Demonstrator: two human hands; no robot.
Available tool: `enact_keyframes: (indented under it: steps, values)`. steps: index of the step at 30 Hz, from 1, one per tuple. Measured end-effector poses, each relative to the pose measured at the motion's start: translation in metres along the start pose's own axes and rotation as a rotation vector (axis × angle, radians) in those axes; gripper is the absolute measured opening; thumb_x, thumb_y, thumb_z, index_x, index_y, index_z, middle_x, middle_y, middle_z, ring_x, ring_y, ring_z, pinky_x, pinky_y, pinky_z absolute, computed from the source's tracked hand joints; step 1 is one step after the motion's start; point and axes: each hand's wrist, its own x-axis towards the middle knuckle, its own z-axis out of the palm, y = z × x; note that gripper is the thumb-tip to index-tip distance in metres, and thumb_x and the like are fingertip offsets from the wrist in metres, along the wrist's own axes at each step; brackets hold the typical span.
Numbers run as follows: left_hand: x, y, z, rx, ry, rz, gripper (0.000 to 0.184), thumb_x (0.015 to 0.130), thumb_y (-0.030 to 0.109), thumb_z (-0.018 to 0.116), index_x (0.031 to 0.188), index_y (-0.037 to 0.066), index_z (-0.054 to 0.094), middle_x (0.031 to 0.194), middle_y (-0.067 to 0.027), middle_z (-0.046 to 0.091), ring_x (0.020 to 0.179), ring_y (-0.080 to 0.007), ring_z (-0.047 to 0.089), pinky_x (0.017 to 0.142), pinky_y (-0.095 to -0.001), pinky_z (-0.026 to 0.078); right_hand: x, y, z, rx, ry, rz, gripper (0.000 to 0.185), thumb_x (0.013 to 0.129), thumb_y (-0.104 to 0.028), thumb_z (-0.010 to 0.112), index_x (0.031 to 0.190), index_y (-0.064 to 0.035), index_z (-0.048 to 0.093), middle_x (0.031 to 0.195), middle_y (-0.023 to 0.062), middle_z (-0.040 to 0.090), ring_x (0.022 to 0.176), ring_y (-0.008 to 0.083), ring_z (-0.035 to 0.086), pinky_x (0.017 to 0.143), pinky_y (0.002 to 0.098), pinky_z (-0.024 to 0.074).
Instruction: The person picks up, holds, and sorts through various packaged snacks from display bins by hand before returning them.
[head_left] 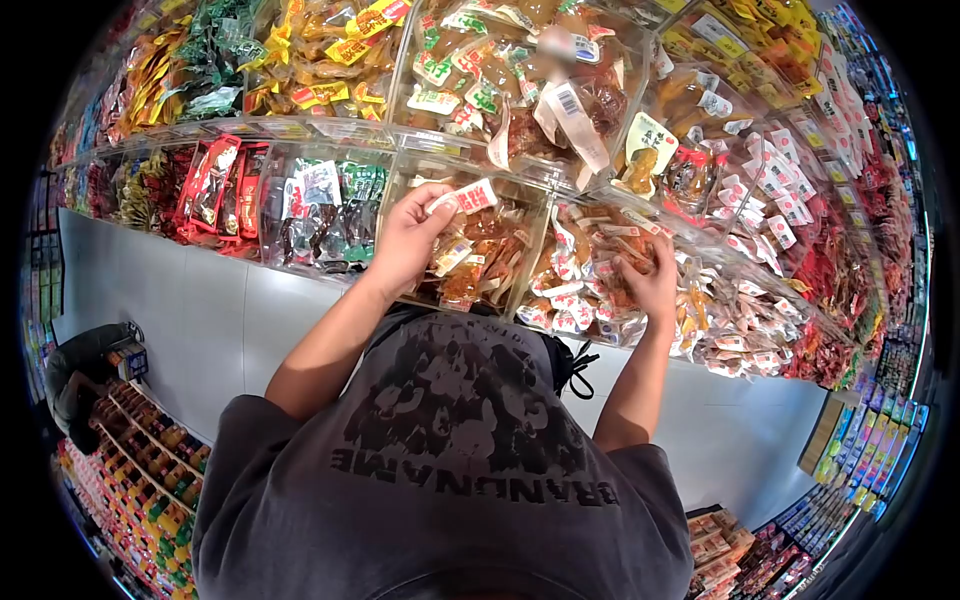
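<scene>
My left hand (pixel 413 236) is closed, thumb and fingers pinching a small packet (pixel 476 196) with a white label and red print. It is over a clear bin (pixel 513 300) of brown vacuum-packed snacks (pixel 490 250). My right hand (pixel 650 280) reaches into the neighbouring bin to the right, among clear snack packets (pixel 572 300) with white and red labels. Its thumb and fingers are bent around a brown snack packet (pixel 630 250), partly hidden by the hand.
Bins of red packets (pixel 222 195) and dark green packets (pixel 330 210) stand to the left. A raised back row holds larger vacuum-packed snacks (pixel 580 105). A person (pixel 85 370) is beside a goods shelf (pixel 150 450) at lower left. Pale floor (pixel 215 330) runs along the bins.
</scene>
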Motion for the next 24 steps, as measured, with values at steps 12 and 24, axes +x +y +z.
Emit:
enact_keyframes:
  steps: [12,24]
  values:
    - [-0.005,-0.003,0.016,-0.133,0.091,-0.133,0.018,0.104,0.015,0.061,0.118,0.004,0.063,0.112,-0.0025,0.067,0.096,-0.0102,0.066,0.087,-0.0301,0.059,-0.020,-0.013,0.037,-0.284,0.474,-0.116,0.089,0.072,-0.019,0.092,0.147,-0.0082,0.046,0.146,0.0221,0.038,0.135,0.0399,0.042,0.111,0.0490,0.0408]
    - [-0.007,-0.008,0.018,-0.066,0.068,-0.201,0.016,0.103,0.017,0.062,0.115,0.005,0.064,0.107,-0.0023,0.068,0.088,-0.0092,0.067,0.080,-0.0240,0.059,-0.027,-0.008,0.033,-0.212,0.533,-0.116,0.071,0.079,-0.022,0.088,0.140,-0.0054,0.055,0.144,0.0205,0.044,0.134,0.0385,0.044,0.114,0.0494,0.0363]
